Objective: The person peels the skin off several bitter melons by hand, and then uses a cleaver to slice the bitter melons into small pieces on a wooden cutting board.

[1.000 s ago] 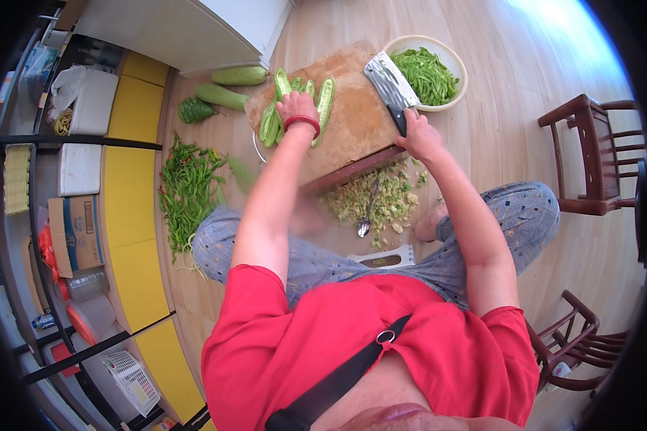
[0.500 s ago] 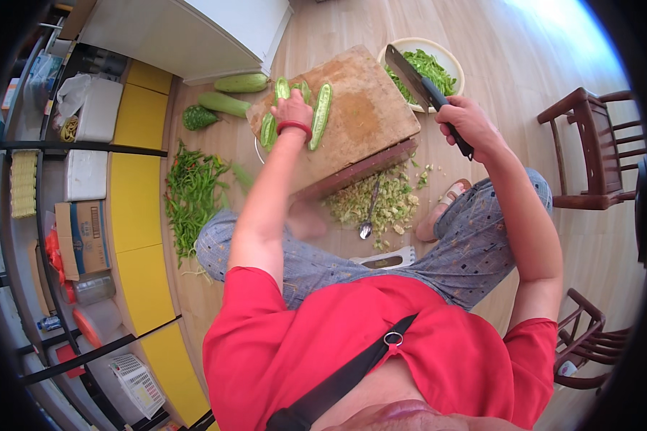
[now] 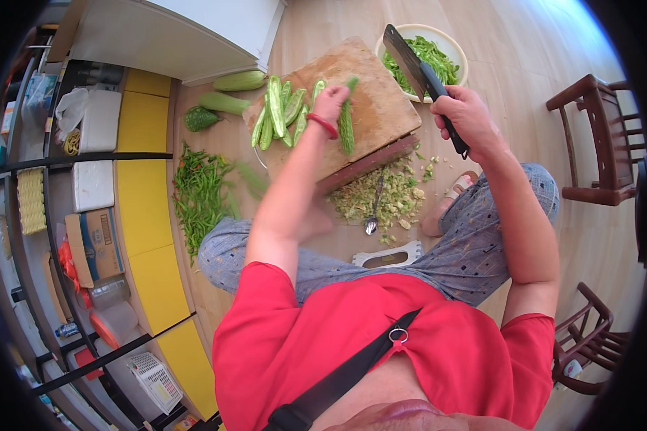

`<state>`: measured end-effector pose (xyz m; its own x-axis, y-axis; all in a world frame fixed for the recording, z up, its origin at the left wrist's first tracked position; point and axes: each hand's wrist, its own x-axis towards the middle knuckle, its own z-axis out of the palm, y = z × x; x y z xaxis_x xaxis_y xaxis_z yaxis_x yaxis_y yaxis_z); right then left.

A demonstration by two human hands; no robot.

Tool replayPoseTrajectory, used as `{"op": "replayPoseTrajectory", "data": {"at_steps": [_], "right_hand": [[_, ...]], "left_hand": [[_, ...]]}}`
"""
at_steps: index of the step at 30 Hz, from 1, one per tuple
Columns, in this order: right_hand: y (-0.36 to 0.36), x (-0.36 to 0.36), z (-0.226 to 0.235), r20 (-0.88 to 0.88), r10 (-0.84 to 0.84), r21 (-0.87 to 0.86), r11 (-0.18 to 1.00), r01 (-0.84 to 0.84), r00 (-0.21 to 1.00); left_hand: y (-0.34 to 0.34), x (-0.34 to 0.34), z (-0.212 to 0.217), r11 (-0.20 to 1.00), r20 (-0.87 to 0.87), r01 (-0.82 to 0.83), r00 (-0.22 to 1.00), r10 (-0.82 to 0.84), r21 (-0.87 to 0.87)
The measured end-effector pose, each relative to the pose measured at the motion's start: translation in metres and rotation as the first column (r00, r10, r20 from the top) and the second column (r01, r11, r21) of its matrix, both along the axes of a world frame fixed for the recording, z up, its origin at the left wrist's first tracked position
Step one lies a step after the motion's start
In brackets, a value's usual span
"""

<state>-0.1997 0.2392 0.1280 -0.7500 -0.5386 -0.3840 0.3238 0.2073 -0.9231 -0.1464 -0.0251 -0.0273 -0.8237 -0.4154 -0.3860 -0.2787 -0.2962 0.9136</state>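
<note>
My left hand (image 3: pixel 329 104) is over the middle of a worn wooden chopping board (image 3: pixel 381 108), its fingers closed at the upper part of a bumpy bitter melon half (image 3: pixel 347 129) lying skin side up. Several more hollowed bitter melon halves (image 3: pixel 274 104) lie side by side on the board's left part. My right hand (image 3: pixel 467 122) grips the black handle of a cleaver (image 3: pixel 407 61). The cleaver is raised off the board, its dark blade pointing up and left in front of a pale bowl (image 3: pixel 461 54) of sliced green pieces.
Scooped-out pith and seeds (image 3: pixel 402 197) lie on the floor before the board, a metal spoon (image 3: pixel 374 208) among them. Green peppers (image 3: pixel 198 194) are heaped at left, near long pale-green gourds (image 3: pixel 223 103) and a dark bumpy one (image 3: pixel 200 118). Wooden chairs (image 3: pixel 600 144) stand right; shelves (image 3: pixel 144 187) line the left.
My left hand has moved right from the row of halves. One half now lies skin side up further right under my fingers. The cleaver stays raised in my right hand.
</note>
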Motion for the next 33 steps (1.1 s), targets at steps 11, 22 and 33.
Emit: {"op": "replayPoseTrajectory", "data": {"at_steps": [11, 22, 33], "right_hand": [[0.001, 0.004, 0.0, 0.007, 0.048, 0.077, 0.996, -0.048, 0.999], [0.001, 0.007, 0.001, -0.021, 0.082, 0.077, 0.994, -0.081, 0.996], [0.004, 0.007, -0.003, -0.02, 0.079, 0.097, 0.992, -0.077, 0.997]], "left_hand": [[-0.027, 0.017, 0.008, 0.146, 0.278, 0.263, 0.955, 0.1, -0.954], [-0.05, 0.034, -0.011, 0.597, 0.214, 0.093, 0.968, 0.135, -0.797], [-0.001, 0.031, -0.031, 0.852, 0.143, 0.077, 0.99, -0.002, -0.518]]}}
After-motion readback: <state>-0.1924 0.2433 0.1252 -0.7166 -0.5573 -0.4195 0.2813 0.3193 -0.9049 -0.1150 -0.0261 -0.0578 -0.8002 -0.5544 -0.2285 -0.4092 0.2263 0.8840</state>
